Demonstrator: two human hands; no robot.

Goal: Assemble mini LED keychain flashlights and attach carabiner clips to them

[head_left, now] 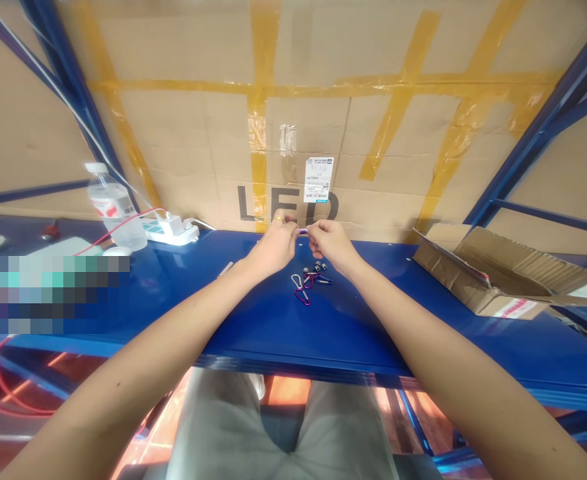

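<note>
My left hand (279, 241) and my right hand (330, 241) meet over the far part of the blue tabletop, their fingertips pinched together. Between them shows a small purple metal piece (302, 231), held from both sides; most of it is hidden by the fingers, so its kind cannot be made out. A ring sits on a finger of the left hand. Just below the hands lie several small carabiners: a silver one (296, 281), a purple one (302, 297), a blue one (324, 280) and a red one (309, 281). Beside them are a few small silver metal parts (318, 266).
An opened cardboard box (483, 270) stands on the right of the blue table (293, 337). At the left are a water bottle (116, 207), a white power strip (170, 230) with cables, and a blurred-out item (58, 293). A large taped carton (213, 147) forms the back.
</note>
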